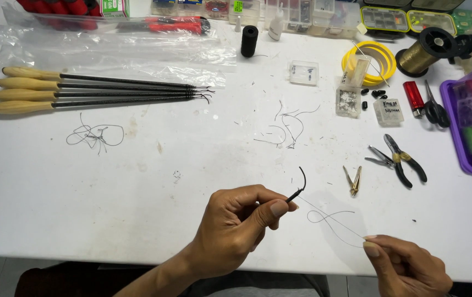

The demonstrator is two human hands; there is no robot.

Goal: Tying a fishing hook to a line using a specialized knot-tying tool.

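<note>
Just above the white surface [137, 209], the left hand [236, 225] pinches a black hook [300, 186] between thumb and forefinger, while the right hand [406, 267] pinches thin line [332, 220] taut.

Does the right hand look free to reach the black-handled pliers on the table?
Probably not yet: the right hand pinches a thin line. The table between it and the pliers lies bare, though.
</note>
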